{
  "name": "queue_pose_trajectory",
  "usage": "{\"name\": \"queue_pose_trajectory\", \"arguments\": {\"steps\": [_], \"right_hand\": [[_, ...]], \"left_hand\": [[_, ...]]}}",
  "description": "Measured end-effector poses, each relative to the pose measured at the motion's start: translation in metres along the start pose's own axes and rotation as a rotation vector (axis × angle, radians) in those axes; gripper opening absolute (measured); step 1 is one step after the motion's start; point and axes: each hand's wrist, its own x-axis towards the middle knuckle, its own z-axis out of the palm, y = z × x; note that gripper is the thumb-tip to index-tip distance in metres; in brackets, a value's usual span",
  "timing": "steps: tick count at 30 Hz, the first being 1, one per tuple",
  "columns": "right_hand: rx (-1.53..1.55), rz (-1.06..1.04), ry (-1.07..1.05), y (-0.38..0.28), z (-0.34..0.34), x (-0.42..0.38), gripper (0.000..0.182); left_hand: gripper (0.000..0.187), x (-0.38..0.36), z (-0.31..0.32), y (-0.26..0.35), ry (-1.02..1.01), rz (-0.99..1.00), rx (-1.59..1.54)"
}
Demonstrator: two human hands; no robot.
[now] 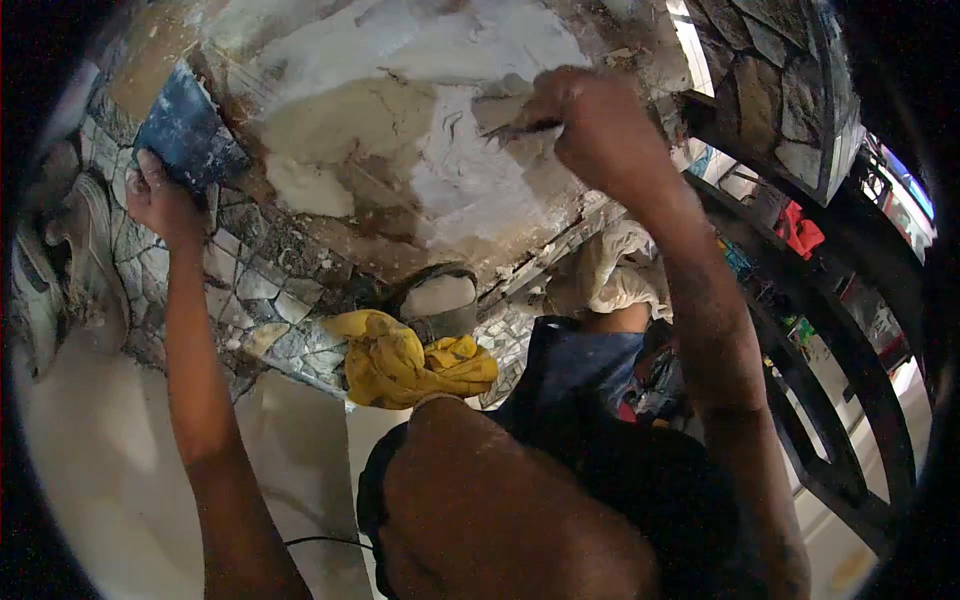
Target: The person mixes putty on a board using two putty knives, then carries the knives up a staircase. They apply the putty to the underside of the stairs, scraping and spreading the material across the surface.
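My left hand (168, 208) is closed on the lower corner of a dark blue, white-smeared flat plate (190, 130) at the upper left. At the upper right, my right hand (575, 110) is closed round a small tool (522, 131) with a dark, thin part; its full shape is hidden by my fingers. The tool is over a patch of wet white paste (470, 175) on a brownish board. Beside the paste lies a beige patch (345, 135), and more white material (420, 42) covers the board's upper part.
A yellow cloth (410, 365) lies in front of my knee, near a shoe (440, 297). A pale cloth (625, 270) is right of it. Black metal bars (820, 320) run down the right side, below a stone-patterned panel (770, 90). Mosaic stone edging (235, 270) borders the board.
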Motion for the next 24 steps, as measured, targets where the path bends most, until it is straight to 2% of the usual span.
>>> {"name": "queue_pose_trajectory", "arguments": {"steps": [1, 2, 5, 9, 10, 13, 15, 17, 20, 24], "right_hand": [[-0.024, -0.001, -0.053, 0.009, -0.005, 0.005, 0.014], [-0.071, -0.048, 0.146, 0.013, 0.000, 0.008, 0.016], [-0.159, -0.039, 0.124, 0.001, 0.029, -0.004, 0.017], [-0.024, -0.017, -0.086, 0.007, -0.011, 0.011, 0.017], [-0.080, 0.110, 0.046, 0.003, -0.004, 0.012, 0.021], [-0.102, -0.008, 0.103, -0.007, 0.030, -0.010, 0.021], [0.010, -0.006, 0.045, -0.010, 0.020, -0.022, 0.033], [0.027, 0.040, 0.048, -0.008, 0.008, -0.037, 0.047], [0.148, 0.100, 0.153, -0.021, 0.010, -0.065, 0.049], [0.038, 0.248, 0.240, -0.039, 0.042, -0.088, 0.046]], "left_hand": [[0.031, -0.001, 0.005, 0.002, 0.003, -0.018, -0.036], [0.030, -0.003, 0.007, 0.006, 0.007, -0.039, -0.067], [0.029, -0.004, 0.009, 0.007, 0.018, -0.014, -0.044], [0.027, -0.004, 0.008, 0.008, 0.023, 0.060, 0.055], [0.026, -0.005, 0.010, 0.008, 0.028, 0.072, 0.071], [0.025, -0.003, 0.008, 0.010, 0.020, 0.128, 0.165], [0.025, 0.000, 0.001, 0.009, -0.010, 0.151, 0.212], [0.026, 0.006, -0.004, -0.003, -0.044, 0.111, 0.116], [0.026, 0.001, -0.001, 0.000, -0.069, 0.134, -0.007], [0.026, 0.011, -0.015, -0.019, -0.142, 0.136, 0.002]]}}
